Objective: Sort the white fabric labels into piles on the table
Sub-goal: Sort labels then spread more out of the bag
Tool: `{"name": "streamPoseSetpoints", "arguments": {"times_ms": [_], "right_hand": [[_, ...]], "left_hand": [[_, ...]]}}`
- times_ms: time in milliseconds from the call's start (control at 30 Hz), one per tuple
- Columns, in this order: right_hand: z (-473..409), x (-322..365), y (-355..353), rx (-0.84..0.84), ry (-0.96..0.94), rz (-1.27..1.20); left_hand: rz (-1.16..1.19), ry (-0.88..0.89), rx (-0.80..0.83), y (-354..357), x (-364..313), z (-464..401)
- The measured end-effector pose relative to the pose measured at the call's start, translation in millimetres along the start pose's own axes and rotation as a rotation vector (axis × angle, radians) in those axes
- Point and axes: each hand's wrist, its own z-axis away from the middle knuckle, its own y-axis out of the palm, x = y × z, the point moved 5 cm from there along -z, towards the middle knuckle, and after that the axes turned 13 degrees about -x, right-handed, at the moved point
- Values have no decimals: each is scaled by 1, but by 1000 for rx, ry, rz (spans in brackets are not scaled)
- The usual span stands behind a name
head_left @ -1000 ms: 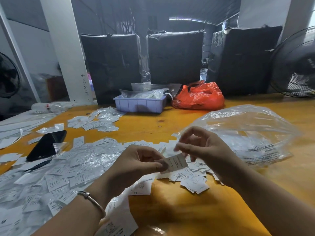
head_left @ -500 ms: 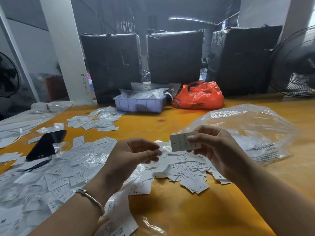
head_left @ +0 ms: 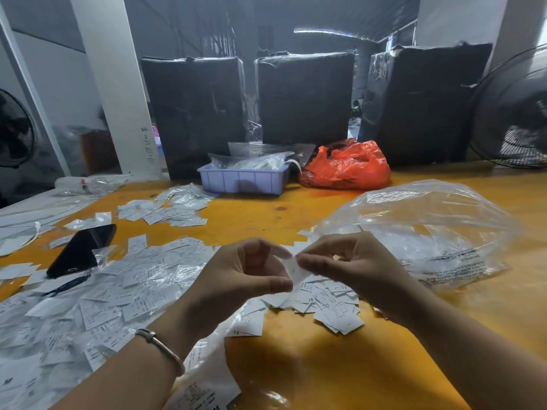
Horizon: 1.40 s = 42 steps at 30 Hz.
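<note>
From the head view, we have both hands raised just above the bench, meeting over a small heap of white labels. Our left hand and right hand share one label between them: the left fingers curl in and pinch its near edge, and the right fingers pinch its far edge. The label is blurred, so we cannot read its size mark.

We judge that we are in the middle of checking a single label before assigning it to a pile. The next move calls for one hand to let go, and for the other to carry the label to the matching pile without disturbing the loose ones beneath.

The bench is yellow-orange. A broad spread of labels and small clear wrappers covers its left side, with a black phone lying on the spread. A smaller pile sits further back, well apart from the hands. A large clear plastic bag lies just to the right of the hands.

At the far edge stand a lilac tray holding clear packets and an orange bag beside it. Behind them are three black-wrapped bales, a white pillar, and a fan at the right.
</note>
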Motion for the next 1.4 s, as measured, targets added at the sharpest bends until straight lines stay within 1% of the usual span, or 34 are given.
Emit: {"name": "streamPoseSetpoints", "arguments": {"times_ms": [100,133,233,333,367,500,567,667,833,967,1100,1200,1400], "right_hand": [[2,10,-1,-47,-87,-28],[1,10,-2,-57,-99,-36],[0,8,-2,-46,-108,41],[0,10,-3,-41,-127,60],[-1,11,-6,-66,-131,33],[-3,23,-30,-293,-194,-163],[-1,28,-35,-336,-240,-186],[2,33,-31,-326,-269,-135],[4,36,-24,-297,-279,-134],[5,33,-18,-237,-285,-43],[4,33,-18,-239,-317,81],[4,32,-16,-187,-316,101],[3,23,-8,-86,-270,164]], "left_hand": [[-20,28,31,4,-2,1],[-32,39,38,4,-2,1],[-90,68,67,8,-3,3],[-84,62,58,8,-1,3],[-84,67,44,8,-1,2],[-94,123,-17,3,-5,1],[-100,141,-34,2,-6,1],[-108,154,-32,2,-6,2],[-115,151,-9,4,-5,2],[-117,150,5,5,-5,1],[-108,149,8,4,-5,1],[-114,148,19,5,-5,2],[-95,90,37,9,-2,2]]}}
